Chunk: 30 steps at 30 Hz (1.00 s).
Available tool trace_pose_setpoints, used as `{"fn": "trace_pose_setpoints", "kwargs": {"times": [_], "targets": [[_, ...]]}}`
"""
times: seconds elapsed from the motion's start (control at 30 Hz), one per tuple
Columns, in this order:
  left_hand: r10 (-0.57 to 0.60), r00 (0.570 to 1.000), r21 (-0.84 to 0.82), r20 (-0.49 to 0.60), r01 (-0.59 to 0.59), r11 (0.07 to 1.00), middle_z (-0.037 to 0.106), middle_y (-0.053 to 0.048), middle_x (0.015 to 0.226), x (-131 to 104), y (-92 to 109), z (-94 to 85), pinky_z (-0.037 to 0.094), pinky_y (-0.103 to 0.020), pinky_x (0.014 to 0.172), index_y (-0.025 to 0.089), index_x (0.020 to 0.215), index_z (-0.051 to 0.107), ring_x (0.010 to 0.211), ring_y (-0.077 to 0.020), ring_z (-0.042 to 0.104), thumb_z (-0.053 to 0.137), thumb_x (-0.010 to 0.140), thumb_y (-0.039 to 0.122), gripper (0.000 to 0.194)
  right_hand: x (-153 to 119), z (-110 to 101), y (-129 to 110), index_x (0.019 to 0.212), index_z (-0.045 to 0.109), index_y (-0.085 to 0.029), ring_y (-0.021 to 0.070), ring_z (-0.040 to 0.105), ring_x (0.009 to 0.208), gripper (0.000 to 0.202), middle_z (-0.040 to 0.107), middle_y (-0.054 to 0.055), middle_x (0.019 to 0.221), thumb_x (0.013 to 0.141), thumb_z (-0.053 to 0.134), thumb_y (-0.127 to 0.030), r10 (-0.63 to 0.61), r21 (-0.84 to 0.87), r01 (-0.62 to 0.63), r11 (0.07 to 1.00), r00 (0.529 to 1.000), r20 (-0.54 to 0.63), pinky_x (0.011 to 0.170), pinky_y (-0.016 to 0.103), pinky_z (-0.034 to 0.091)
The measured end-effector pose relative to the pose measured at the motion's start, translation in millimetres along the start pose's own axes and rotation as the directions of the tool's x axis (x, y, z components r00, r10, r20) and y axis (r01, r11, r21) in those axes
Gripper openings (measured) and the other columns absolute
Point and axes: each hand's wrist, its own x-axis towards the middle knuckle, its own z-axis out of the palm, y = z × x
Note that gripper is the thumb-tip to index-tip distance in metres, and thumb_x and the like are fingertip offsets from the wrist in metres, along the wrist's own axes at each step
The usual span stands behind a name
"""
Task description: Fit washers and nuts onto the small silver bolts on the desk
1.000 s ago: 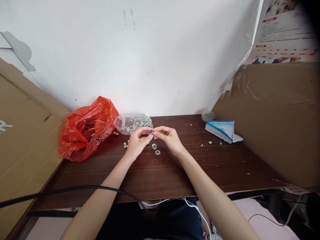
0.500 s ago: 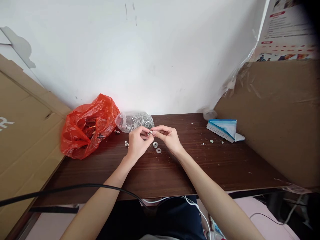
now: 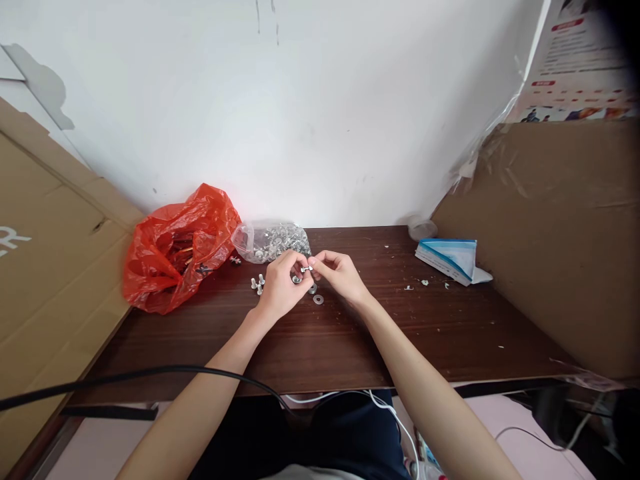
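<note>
My left hand (image 3: 285, 283) and my right hand (image 3: 343, 275) meet above the dark wooden table (image 3: 320, 360). Between their fingertips is a small silver screw (image 3: 306, 269), pinched from both sides. Just under the fingers lie metal washers, one of them a flat ring (image 3: 319, 300) in plain sight. Left of my left hand, a few silver bolts (image 3: 260, 280) stand close together. Behind the hands rests a clear plastic bag (image 3: 277, 241) full of small metal parts.
A red plastic bag (image 3: 175, 267) sits at the left beside a cardboard panel (image 3: 50, 247). To the right are a blue and white packet (image 3: 447, 257), a clear cup (image 3: 421, 228) and small scraps. A black cable (image 3: 150, 371) crosses low in front.
The view has shifted slightly. My hands have turned a little, and the screw shows more clearly between them. More of the bolts at the left are visible.
</note>
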Motion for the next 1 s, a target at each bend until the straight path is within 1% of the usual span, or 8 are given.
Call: {"fn": "trace_pose_setpoints", "kwargs": {"times": [0.13, 0.3, 0.53, 0.63, 0.77, 0.87, 0.93, 1.0], "targets": [[0.005, 1.0, 0.007, 0.013, -0.006, 1.0, 0.055, 0.003, 0.069, 0.2, 1.2, -0.9, 0.044, -0.022, 0.057, 0.018, 0.075, 0.051, 0.055, -0.0087, 0.052, 0.056, 0.071, 0.008, 0.012, 0.2, -0.1, 0.6, 0.064, 0.059, -0.017, 0.0104, 0.049, 0.055, 0.038, 0.056, -0.002, 0.058, 0.075, 0.069, -0.053, -0.008, -0.012, 0.009, 1.0, 0.997, 0.075, 0.056, 0.027, 0.041], [-0.099, 0.995, 0.005, 0.014, 0.099, 0.995, 0.057, 0.001, 0.07, -0.8, -1.0, 0.5, 0.045, -0.023, 0.056, 0.017, 0.076, 0.052, 0.056, -0.01, 0.054, 0.058, 0.072, 0.014, 0.008, 1.0, 0.6, 1.4, 0.072, 0.064, -0.018, 0.0123, 0.053, 0.06, 0.032, 0.06, -0.001, 0.063, 0.07, 0.075, -0.048, -0.013, 0.019, 0.012, 1.0, 0.999, 0.046, 0.062, 0.029, 0.045], [-0.105, 0.994, 0.045, -0.027, 0.107, 0.993, 0.058, 0.002, 0.066, -0.6, -5.0, 0.7, 0.045, -0.024, 0.059, 0.017, 0.071, 0.054, 0.058, -0.011, 0.055, 0.059, 0.071, 0.015, 0.006, -1.5, 2.4, -2.7, 0.081, 0.066, -0.02, 0.0164, 0.062, 0.08, 0.028, 0.067, 0.002, 0.085, 0.067, 0.079, -0.04, -0.027, 0.114, 0.018, 0.993, 0.997, 0.076, 0.078, 0.033, 0.05], [-0.095, 0.995, 0.027, -0.035, 0.096, 0.995, 0.06, 0.002, 0.068, -0.7, -6.2, 0.4, 0.045, -0.024, 0.06, 0.018, 0.072, 0.055, 0.059, -0.0112, 0.055, 0.059, 0.07, 0.014, 0.006, -1.4, 1.6, -3.1, 0.085, 0.065, -0.021, 0.0163, 0.06, 0.078, 0.03, 0.065, 0.002, 0.084, 0.071, 0.076, -0.044, -0.05, 0.096, 0.045, 0.994, 0.997, 0.052, 0.074, 0.032, 0.05], [-0.045, 0.998, 0.049, -0.039, 0.047, 0.998, 0.058, 0.002, 0.067, -0.4, -5.2, 0.0, 0.044, -0.024, 0.06, 0.018, 0.071, 0.054, 0.06, -0.011, 0.054, 0.059, 0.07, 0.012, 0.007, -0.8, -1.1, -1.5, 0.076, 0.063, -0.018, 0.0135, 0.053, 0.064, 0.033, 0.06, 0.001, 0.071, 0.077, 0.068, -0.051, -0.019, -0.083, 0.024, 0.996, 0.998, 0.062, 0.063, 0.03, 0.046], [-0.026, 0.999, 0.05, -0.036, 0.028, 0.998, 0.057, 0.003, 0.067, 0.5, -4.0, -0.7, 0.043, -0.024, 0.06, 0.018, 0.071, 0.054, 0.06, -0.0106, 0.052, 0.059, 0.071, 0.012, 0.008, -1.3, -1.4, -1.7, 0.082, 0.063, -0.019, 0.0139, 0.055, 0.069, 0.03, 0.062, 0.002, 0.079, 0.077, 0.07, -0.048, -0.036, -0.01, 0.038, 0.999, 0.99, 0.136, 0.066, 0.03, 0.047], [-0.032, 0.999, 0.048, -0.044, 0.034, 0.998, 0.057, 0.003, 0.068, 1.0, -3.8, -1.4, 0.043, -0.024, 0.061, 0.018, 0.072, 0.054, 0.06, -0.0106, 0.052, 0.059, 0.071, 0.011, 0.008, -1.7, -1.0, -1.9, 0.092, 0.062, -0.021, 0.0148, 0.057, 0.077, 0.031, 0.063, 0.002, 0.086, 0.075, 0.072, -0.046, -0.047, 0.07, 0.038, 0.997, 0.99, 0.134, 0.069, 0.029, 0.048], [-0.034, 0.998, 0.056, -0.05, 0.036, 0.998, 0.057, 0.003, 0.068, 1.3, -4.0, -1.9, 0.043, -0.024, 0.061, 0.018, 0.072, 0.054, 0.061, -0.0108, 0.052, 0.059, 0.071, 0.011, 0.009, -1.8, -0.9, -1.6, 0.091, 0.062, -0.021, 0.0147, 0.057, 0.075, 0.032, 0.062, 0.002, 0.085, 0.076, 0.071, -0.047, -0.034, 0.043, 0.03, 0.999, 0.994, 0.104, 0.068, 0.029, 0.047]]}}
